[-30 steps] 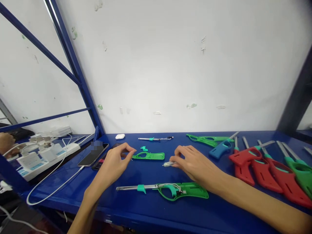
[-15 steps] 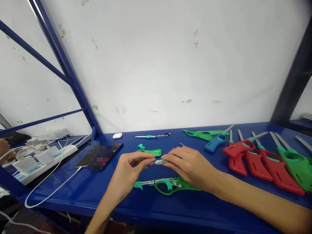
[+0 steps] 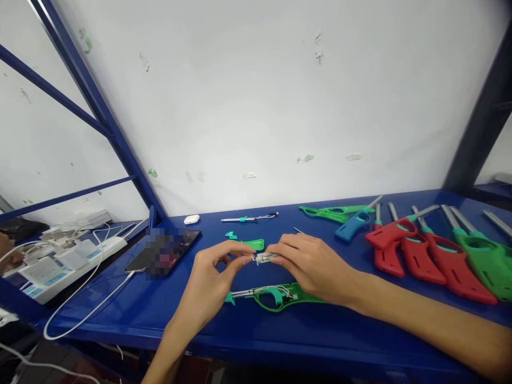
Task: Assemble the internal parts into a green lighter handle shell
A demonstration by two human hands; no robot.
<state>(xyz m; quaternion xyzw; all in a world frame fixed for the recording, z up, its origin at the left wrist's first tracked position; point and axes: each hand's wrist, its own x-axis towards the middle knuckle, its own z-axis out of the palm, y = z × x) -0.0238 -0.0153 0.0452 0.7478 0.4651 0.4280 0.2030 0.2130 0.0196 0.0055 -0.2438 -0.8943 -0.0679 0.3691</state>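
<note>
My right hand (image 3: pixel 306 264) is closed on a small clear lighter fuel tank (image 3: pixel 264 258), held sideways above the table. Thumb and fingertips of my left hand (image 3: pixel 218 266) pinch at the tank's left end, on a tiny pale part too small to name. Below both hands lies an opened green lighter half-shell (image 3: pixel 276 305), with a metal tube, wires and a teal trigger inside; my right hand covers some of its handle. A green shell piece (image 3: pixel 253 245) and a small teal trigger piece (image 3: pixel 231 235) lie just behind my hands.
Red lighters (image 3: pixel 422 258), green lighters (image 3: pixel 486 264) and a blue lighter (image 3: pixel 354 224) lie at the right. Green shells (image 3: pixel 336 213) and a lighter tube with wires (image 3: pixel 248 219) lie along the back. A phone (image 3: pixel 188 242), white case (image 3: pixel 191 219) and power strip (image 3: pixel 80 264) are at the left.
The view has shifted slightly. My hands stay close together at the clear tank, with the right fingers a little further back and more of the tank's left end showing.
</note>
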